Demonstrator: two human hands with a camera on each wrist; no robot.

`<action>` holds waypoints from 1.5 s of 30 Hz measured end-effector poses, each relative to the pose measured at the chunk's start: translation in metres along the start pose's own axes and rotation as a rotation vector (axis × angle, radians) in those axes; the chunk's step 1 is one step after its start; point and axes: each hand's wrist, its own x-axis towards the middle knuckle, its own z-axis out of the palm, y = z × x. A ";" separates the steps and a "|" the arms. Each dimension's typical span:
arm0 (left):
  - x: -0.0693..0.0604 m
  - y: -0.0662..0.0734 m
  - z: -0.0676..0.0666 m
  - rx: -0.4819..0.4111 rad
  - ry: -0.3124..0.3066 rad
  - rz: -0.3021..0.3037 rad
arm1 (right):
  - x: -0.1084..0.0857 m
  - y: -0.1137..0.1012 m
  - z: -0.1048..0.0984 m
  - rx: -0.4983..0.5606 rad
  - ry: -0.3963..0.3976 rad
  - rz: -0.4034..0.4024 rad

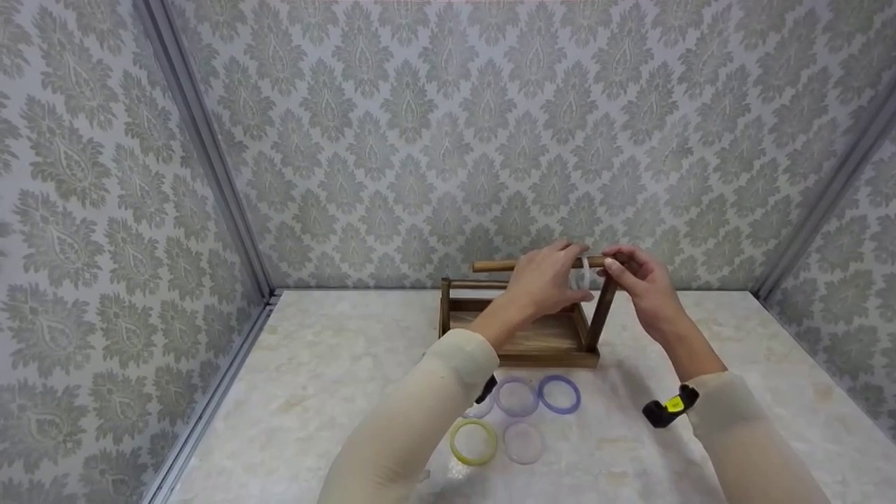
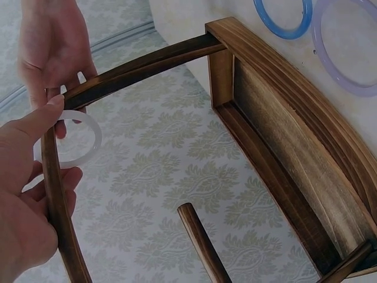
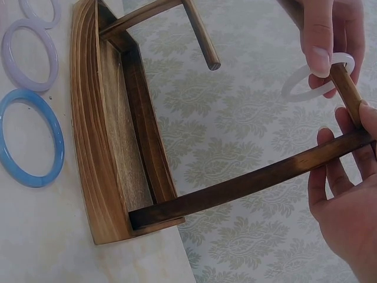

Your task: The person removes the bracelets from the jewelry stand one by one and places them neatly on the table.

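Observation:
A white bangle (image 2: 97, 140) hangs round the upper bar (image 1: 493, 266) of a dark wooden bangle stand (image 1: 553, 361), close to the corner where bar and post (image 1: 602, 315) meet. My left hand (image 1: 542, 283) pinches this bangle, thumb lying along the bar and fingers beneath, as the left wrist view shows. At that corner, my right hand (image 1: 647, 290) grips the stand, thumb on the near side and fingers behind. A shorter, lower bar (image 3: 203, 41) with a free end belongs to the same stand. Part of the stand's tray is hidden behind my left hand and forearm.
In front of the stand lie several bangles: a blue one (image 1: 578, 397), a lavender one (image 1: 498, 399), a yellow one (image 1: 453, 442) and a pale pink one (image 1: 523, 463). Another pale bangle is partly covered by my left sleeve. A patterned wall (image 1: 420, 140) rises behind the table (image 1: 336, 350).

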 end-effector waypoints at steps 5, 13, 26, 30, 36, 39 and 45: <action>0.000 0.001 -0.001 0.001 0.000 -0.015 | 0.000 0.000 0.000 -0.006 0.000 0.005; -0.002 0.001 -0.005 -0.017 -0.020 0.010 | -0.001 0.000 0.001 -0.011 0.006 0.016; -0.011 -0.015 -0.008 0.020 -0.002 -0.001 | -0.001 0.003 0.001 -0.060 0.016 0.033; -0.015 -0.020 -0.013 0.001 0.000 0.000 | -0.002 0.003 0.001 -0.051 0.022 0.030; -0.026 -0.027 -0.021 -0.028 0.012 0.008 | -0.002 0.002 0.001 -0.062 0.025 0.026; -0.031 -0.030 -0.025 -0.044 0.016 0.017 | -0.002 0.001 0.001 -0.060 0.026 0.021; -0.041 -0.041 -0.031 -0.061 0.037 0.045 | -0.002 -0.001 -0.001 -0.016 0.023 0.001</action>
